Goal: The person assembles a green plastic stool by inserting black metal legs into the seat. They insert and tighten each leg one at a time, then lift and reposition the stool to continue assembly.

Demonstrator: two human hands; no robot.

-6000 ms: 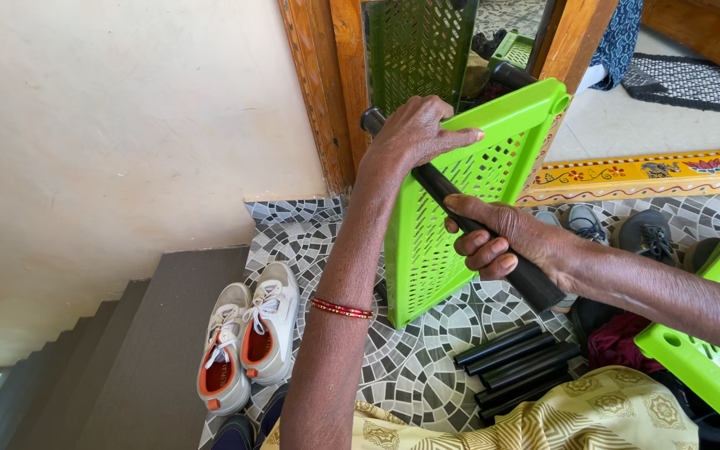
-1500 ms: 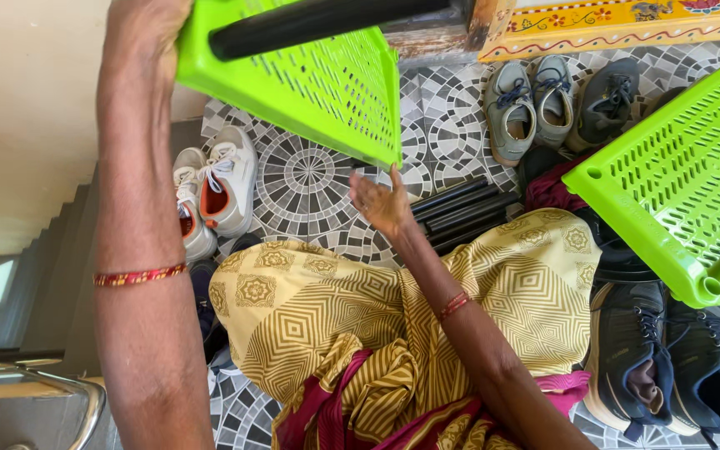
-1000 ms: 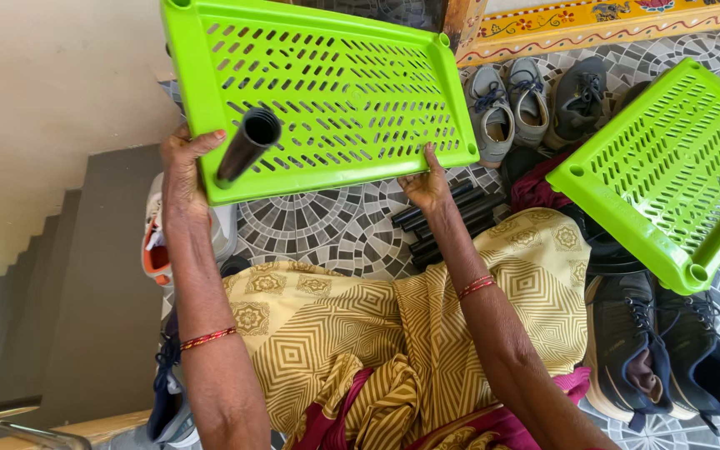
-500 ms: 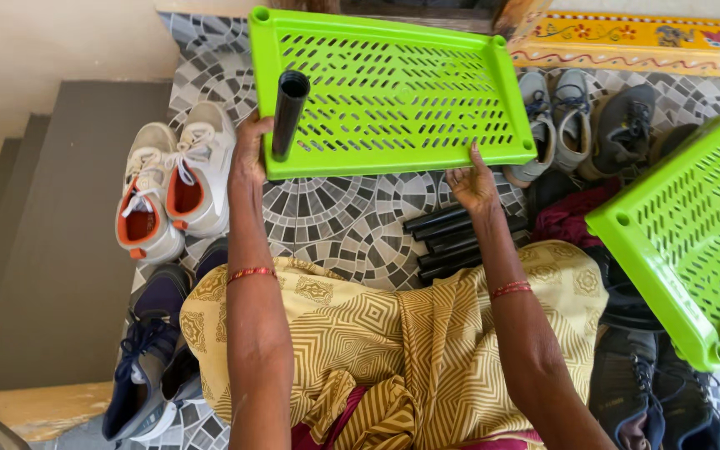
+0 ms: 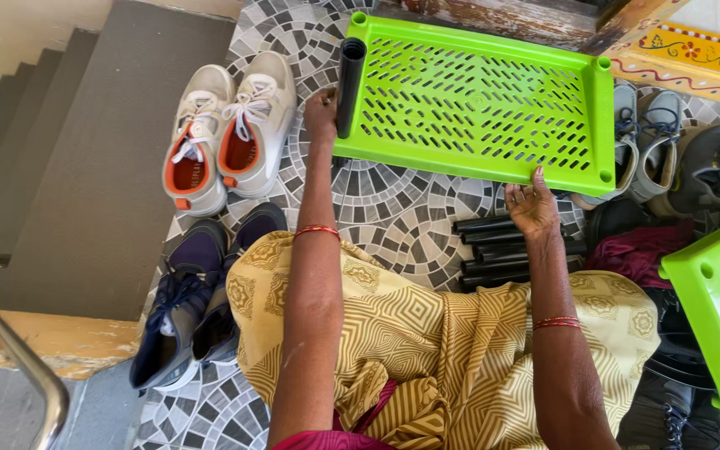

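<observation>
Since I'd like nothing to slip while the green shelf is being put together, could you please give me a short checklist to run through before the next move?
1. Left hand at the black tube: ok, it is at the tube's lower end; how firm the grip is, cannot tell.
2. Tube seated in the corner socket of the green shelf: cannot tell; it stands at that corner, the joint is hidden.
3. Right hand steadying the shelf: ok, fingertips touch its near edge.
4. Other corner sockets free: ok, the three in view hold no tube.
5. Spare tubes within reach: ok, they lie on the tiled floor beside the right hand.
6. Shoes clear of the shelf: not ok, grey shoes sit against its right end.
</observation>
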